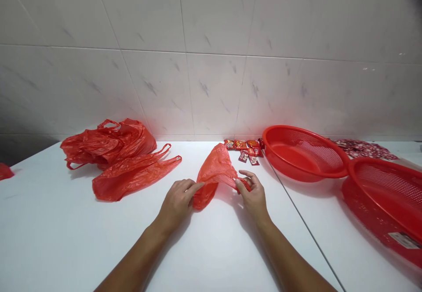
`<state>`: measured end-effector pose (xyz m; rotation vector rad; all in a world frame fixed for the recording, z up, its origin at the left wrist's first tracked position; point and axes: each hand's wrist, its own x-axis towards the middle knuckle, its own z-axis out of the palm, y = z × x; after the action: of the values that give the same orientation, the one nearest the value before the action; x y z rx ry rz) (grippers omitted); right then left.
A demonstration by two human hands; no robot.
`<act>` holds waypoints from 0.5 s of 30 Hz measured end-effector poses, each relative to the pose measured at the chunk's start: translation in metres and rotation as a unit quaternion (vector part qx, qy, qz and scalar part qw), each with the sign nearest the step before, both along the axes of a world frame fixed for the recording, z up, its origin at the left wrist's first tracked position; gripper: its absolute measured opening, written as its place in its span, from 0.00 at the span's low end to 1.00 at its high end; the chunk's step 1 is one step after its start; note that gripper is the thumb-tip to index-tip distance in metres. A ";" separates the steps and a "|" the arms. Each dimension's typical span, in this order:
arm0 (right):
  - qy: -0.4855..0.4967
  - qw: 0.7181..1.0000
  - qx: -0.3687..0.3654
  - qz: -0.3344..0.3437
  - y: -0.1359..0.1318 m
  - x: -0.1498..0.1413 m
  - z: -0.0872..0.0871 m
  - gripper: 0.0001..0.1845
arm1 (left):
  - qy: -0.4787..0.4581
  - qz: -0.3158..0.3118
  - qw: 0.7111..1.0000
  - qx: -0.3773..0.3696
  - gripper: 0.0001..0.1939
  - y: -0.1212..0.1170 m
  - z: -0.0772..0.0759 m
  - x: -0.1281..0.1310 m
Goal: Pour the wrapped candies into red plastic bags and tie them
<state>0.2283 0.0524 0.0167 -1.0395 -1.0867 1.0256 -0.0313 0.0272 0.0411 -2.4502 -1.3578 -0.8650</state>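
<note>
A red plastic bag lies crumpled on the white table in front of me. My left hand pinches its near left edge, fingers closed on the plastic. My right hand pinches the bag's right handle end, thumb and fingers together. Behind the bag, several small red candy packets lie near the wall.
A pile of red plastic bags sits at the left back. Two red mesh baskets stand at the right, with patterned red packets behind them. A tiled wall closes the back. A seam runs between two tabletops.
</note>
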 end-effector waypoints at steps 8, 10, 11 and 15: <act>-0.188 0.952 0.237 -0.045 -0.004 0.002 -0.005 0.09 | 0.092 0.251 0.961 0.070 0.24 0.004 0.002 -0.015; -0.221 0.931 0.287 -0.049 -0.004 0.004 -0.003 0.12 | 0.086 0.269 0.956 0.080 0.21 0.003 0.004 -0.014; -0.232 0.924 0.299 -0.059 -0.004 0.005 -0.002 0.12 | 0.081 0.263 0.958 0.080 0.20 0.002 0.006 -0.013; -0.246 0.920 0.283 -0.109 -0.003 0.010 0.001 0.12 | 0.028 0.192 0.973 0.123 0.19 -0.007 0.018 -0.003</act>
<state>0.2378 0.0490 0.0175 -0.9228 -1.5187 0.2241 -0.0348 0.0203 0.0590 -1.9258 -1.5302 -0.8043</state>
